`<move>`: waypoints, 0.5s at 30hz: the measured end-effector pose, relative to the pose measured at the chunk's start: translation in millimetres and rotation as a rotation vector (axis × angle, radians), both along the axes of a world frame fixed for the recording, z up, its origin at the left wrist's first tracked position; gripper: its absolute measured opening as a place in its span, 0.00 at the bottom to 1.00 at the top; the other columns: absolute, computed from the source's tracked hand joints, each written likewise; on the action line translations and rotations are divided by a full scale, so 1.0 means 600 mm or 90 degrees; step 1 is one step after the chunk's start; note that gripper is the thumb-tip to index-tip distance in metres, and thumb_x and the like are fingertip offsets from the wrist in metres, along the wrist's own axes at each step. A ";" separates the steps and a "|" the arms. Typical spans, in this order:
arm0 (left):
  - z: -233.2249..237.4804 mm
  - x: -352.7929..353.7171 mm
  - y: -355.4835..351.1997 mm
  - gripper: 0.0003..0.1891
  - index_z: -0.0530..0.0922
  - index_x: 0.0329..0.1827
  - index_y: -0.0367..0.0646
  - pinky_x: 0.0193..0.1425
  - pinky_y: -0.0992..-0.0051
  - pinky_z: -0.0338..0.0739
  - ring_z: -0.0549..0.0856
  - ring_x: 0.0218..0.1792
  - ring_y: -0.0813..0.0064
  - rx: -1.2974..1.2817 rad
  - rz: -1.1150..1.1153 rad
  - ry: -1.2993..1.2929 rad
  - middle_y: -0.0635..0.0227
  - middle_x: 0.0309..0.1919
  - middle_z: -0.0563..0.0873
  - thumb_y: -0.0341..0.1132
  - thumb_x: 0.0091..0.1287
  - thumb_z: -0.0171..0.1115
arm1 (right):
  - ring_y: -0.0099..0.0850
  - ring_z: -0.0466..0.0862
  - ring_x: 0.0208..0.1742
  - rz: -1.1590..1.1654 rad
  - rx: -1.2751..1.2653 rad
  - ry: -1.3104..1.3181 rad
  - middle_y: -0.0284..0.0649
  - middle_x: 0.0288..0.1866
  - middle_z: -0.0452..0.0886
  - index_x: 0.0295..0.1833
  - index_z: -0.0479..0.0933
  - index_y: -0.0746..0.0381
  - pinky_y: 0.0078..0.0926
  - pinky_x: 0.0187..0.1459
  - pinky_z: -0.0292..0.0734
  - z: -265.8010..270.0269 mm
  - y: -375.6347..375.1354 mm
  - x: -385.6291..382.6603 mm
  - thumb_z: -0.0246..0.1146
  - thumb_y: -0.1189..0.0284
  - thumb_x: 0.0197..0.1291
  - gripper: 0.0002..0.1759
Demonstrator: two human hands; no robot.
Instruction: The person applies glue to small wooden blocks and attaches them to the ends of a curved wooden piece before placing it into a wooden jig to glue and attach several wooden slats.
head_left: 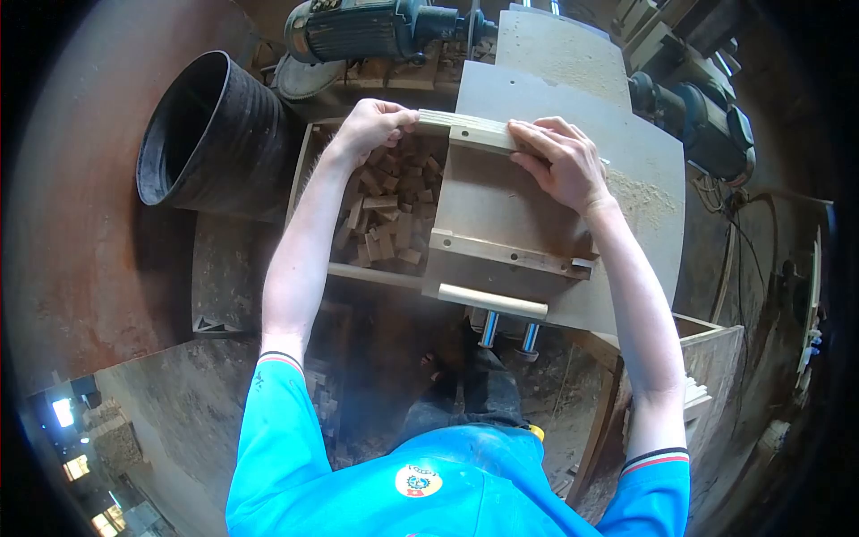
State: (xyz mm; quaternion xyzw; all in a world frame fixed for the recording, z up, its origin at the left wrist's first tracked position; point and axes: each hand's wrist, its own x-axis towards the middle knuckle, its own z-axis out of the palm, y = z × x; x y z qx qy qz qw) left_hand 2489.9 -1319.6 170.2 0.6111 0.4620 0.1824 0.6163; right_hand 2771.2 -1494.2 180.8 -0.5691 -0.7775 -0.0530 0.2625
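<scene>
My left hand (369,132) is closed in a pinch on the left end of a light wooden strip (461,119), which may be several thin strips side by side. My right hand (564,159) lies over its right part, fingers bent on top and thumb on the near side. Just in front of the strip runs a wooden rail (479,139) with a dark hole, fixed across a flat board (510,192). A second rail (506,250) with holes crosses the board nearer to me. Under my left wrist, small wood offcuts (389,215) fill a wooden box.
A dark bucket (183,134) tilts at the left. Motors stand at the back (353,31) and right (716,134). Sawdust (644,197) lies on the grey machine table (573,98). A round wooden bar (492,301) and metal rods (489,328) are at the near edge.
</scene>
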 end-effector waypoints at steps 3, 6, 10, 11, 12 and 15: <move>0.001 0.017 0.031 0.10 0.89 0.42 0.38 0.34 0.83 0.74 0.76 0.26 0.88 0.010 -0.004 0.004 0.72 0.31 0.87 0.37 0.68 0.71 | 0.33 0.84 0.59 0.002 0.001 -0.001 0.32 0.54 0.89 0.60 0.83 0.53 0.35 0.62 0.80 -0.002 0.032 0.019 0.70 0.60 0.64 0.20; 0.005 0.042 0.067 0.09 0.88 0.41 0.39 0.30 0.85 0.69 0.73 0.25 0.91 0.067 -0.018 0.043 0.77 0.29 0.84 0.36 0.71 0.69 | 0.34 0.84 0.58 0.003 0.002 -0.001 0.34 0.53 0.89 0.60 0.85 0.51 0.35 0.62 0.80 -0.004 0.072 0.043 0.71 0.60 0.63 0.20; 0.006 0.072 0.122 0.08 0.88 0.40 0.40 0.30 0.86 0.70 0.74 0.25 0.92 0.072 -0.027 0.051 0.76 0.30 0.85 0.36 0.71 0.68 | 0.35 0.85 0.56 -0.013 0.019 -0.022 0.36 0.52 0.89 0.62 0.85 0.50 0.33 0.57 0.83 -0.010 0.123 0.073 0.71 0.61 0.64 0.21; 0.006 0.081 0.133 0.08 0.88 0.40 0.40 0.30 0.86 0.70 0.74 0.25 0.92 0.074 -0.026 0.052 0.76 0.30 0.85 0.36 0.71 0.68 | 0.35 0.85 0.56 -0.011 0.021 -0.021 0.36 0.52 0.89 0.62 0.85 0.50 0.33 0.57 0.83 -0.013 0.135 0.080 0.71 0.61 0.64 0.21; 0.010 0.090 0.143 0.08 0.88 0.40 0.41 0.30 0.86 0.71 0.74 0.25 0.92 0.073 -0.023 0.055 0.76 0.30 0.85 0.36 0.72 0.67 | 0.36 0.86 0.53 -0.023 0.023 -0.001 0.37 0.51 0.89 0.60 0.85 0.50 0.35 0.56 0.83 -0.014 0.146 0.087 0.71 0.58 0.63 0.20; 0.008 0.108 0.181 0.08 0.88 0.40 0.41 0.31 0.86 0.73 0.74 0.25 0.92 0.080 -0.026 0.066 0.76 0.30 0.85 0.37 0.73 0.66 | 0.37 0.88 0.50 -0.042 0.037 0.029 0.38 0.50 0.88 0.58 0.87 0.49 0.35 0.53 0.85 -0.018 0.179 0.104 0.72 0.55 0.63 0.20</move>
